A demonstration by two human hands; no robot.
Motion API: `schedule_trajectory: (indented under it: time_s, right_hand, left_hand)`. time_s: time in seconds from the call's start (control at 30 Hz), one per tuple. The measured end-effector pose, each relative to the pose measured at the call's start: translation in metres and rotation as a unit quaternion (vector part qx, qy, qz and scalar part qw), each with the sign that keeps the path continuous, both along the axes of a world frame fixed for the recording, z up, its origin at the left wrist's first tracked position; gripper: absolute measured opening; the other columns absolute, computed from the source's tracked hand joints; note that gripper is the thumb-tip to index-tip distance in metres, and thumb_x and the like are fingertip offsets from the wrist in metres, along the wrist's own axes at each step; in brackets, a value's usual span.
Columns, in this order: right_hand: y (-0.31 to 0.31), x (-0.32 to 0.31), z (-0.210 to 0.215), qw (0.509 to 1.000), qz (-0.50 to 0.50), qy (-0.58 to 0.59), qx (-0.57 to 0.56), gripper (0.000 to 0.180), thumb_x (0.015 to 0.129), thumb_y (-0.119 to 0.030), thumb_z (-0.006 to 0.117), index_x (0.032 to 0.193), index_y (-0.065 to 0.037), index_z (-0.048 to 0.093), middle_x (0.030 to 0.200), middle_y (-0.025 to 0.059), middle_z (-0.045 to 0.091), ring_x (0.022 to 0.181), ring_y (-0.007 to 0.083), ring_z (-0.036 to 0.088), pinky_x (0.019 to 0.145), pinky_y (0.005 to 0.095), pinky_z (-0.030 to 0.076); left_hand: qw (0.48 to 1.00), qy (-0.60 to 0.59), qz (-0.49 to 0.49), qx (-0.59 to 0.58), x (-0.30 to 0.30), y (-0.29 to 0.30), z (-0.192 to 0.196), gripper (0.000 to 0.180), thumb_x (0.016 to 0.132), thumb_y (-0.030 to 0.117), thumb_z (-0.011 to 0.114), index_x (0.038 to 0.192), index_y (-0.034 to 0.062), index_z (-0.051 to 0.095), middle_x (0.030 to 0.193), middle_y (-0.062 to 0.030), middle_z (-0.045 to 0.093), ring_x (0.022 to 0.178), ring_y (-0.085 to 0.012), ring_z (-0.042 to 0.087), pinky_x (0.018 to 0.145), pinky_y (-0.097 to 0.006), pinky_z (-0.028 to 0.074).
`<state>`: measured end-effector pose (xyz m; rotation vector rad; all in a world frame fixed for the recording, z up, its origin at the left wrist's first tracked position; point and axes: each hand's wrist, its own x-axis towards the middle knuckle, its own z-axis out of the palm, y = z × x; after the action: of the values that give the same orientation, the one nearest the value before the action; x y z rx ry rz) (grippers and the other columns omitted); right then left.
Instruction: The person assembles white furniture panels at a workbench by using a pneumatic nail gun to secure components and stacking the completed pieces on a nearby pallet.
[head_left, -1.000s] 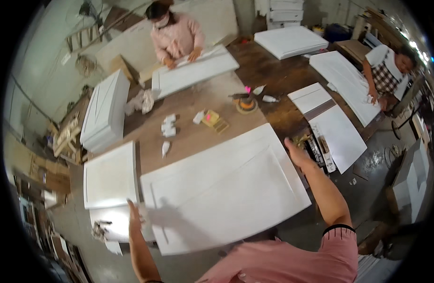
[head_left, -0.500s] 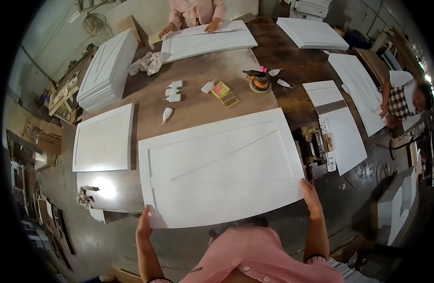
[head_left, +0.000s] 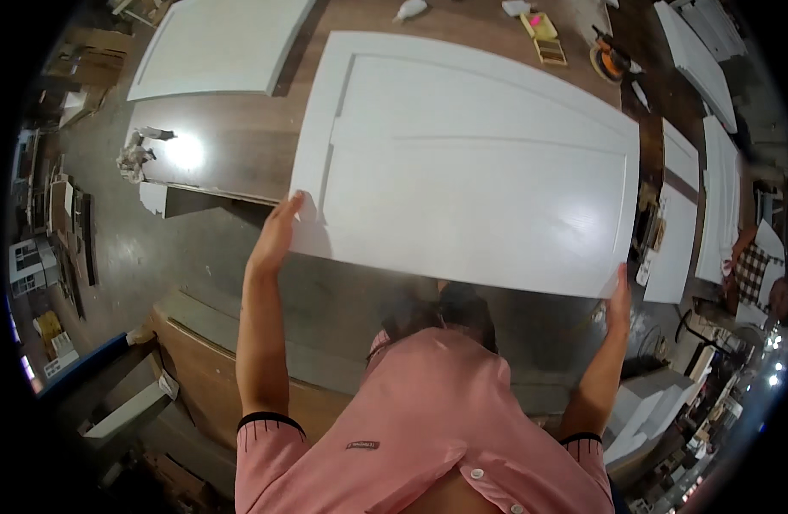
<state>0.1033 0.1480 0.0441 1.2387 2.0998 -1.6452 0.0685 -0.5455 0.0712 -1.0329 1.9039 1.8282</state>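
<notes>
White cabinet door panel gripped at both near corners.
Left hand clasps one corner, right hand the other, over the wooden table.

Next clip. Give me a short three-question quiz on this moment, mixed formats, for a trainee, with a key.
1. True or false: both hands grip the same large white panel.
2. Which edge of the panel does the left hand hold? A. the far edge B. the near left corner C. the right edge
3. Fill in: the panel's near edge hangs past the edge of the brown ____.

Key
1. True. The left hand is at the near left corner and the right hand at the near right corner.
2. B.
3. Table; the near part of the panel sits over the floor, in front of the person's pink shirt.
</notes>
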Motion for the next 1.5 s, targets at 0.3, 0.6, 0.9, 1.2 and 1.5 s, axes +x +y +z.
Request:
schedule_trajectory:
  time_s: [0.3,0.6,0.9,1.2,1.5]
  right_hand:
    - [0.027,0.012,-0.018,0.997,0.043,-0.023,0.066,0.089,0.097,-0.069,0.055,0.149,0.003,0.047,0.144,0.0126,0.056,0.133,0.0233,0.051,0.109,0.0363,0.041]
    - [-0.011,0.164,-0.066,0.974,-0.067,0.143,-0.162,0.084,0.101,-0.075,0.032,0.158,-0.014,0.04,0.149,0.0109,0.056,0.131,0.0241,0.056,0.102,0.0426,0.044]
    - [-0.014,0.64,-0.244,0.972,-0.15,-0.068,-0.169,0.062,0.105,-0.054,0.04,0.146,-0.01,0.053,0.135,0.0119,0.065,0.111,0.0292,0.065,0.091,0.0454,0.051]
    - [0.191,0.578,-0.118,0.867,-0.439,0.142,-0.191,0.044,0.103,-0.04,0.055,0.136,-0.012,0.062,0.113,0.0017,0.069,0.094,0.0185,0.064,0.079,0.0331,0.049]
    - [0.422,0.594,-0.174,0.887,-0.428,0.171,0.028,0.04,0.1,-0.032,0.066,0.129,-0.005,0.067,0.096,-0.0001,0.069,0.083,0.0111,0.062,0.069,0.0274,0.049]
  left_hand:
    - [0.999,-0.02,0.002,-0.038,0.001,-0.001,-0.009,0.07,0.098,0.054,0.063,0.139,-0.0015,0.059,0.136,-0.0119,0.058,0.12,-0.0222,0.054,0.106,-0.033,0.04]
    - [0.974,0.138,0.139,-0.114,0.106,0.005,-0.093,0.057,0.102,0.054,0.058,0.135,0.0079,0.061,0.121,-0.0054,0.064,0.102,-0.0166,0.062,0.085,-0.035,0.049]
    - [0.965,0.062,-0.251,-0.038,0.339,0.228,-0.255,0.034,0.102,0.034,0.058,0.123,0.0089,0.068,0.114,-0.0055,0.073,0.1,-0.0193,0.07,0.081,-0.038,0.059]
    - [0.708,0.139,-0.685,-0.101,0.339,0.664,-0.112,0.042,0.098,0.039,0.063,0.125,0.0075,0.07,0.12,-0.0165,0.073,0.113,-0.0302,0.069,0.096,-0.039,0.053]
    - [0.554,0.19,-0.8,-0.13,0.336,0.911,-0.189,0.045,0.098,0.042,0.062,0.125,0.0073,0.07,0.123,-0.0162,0.072,0.114,-0.0312,0.069,0.099,-0.041,0.052]
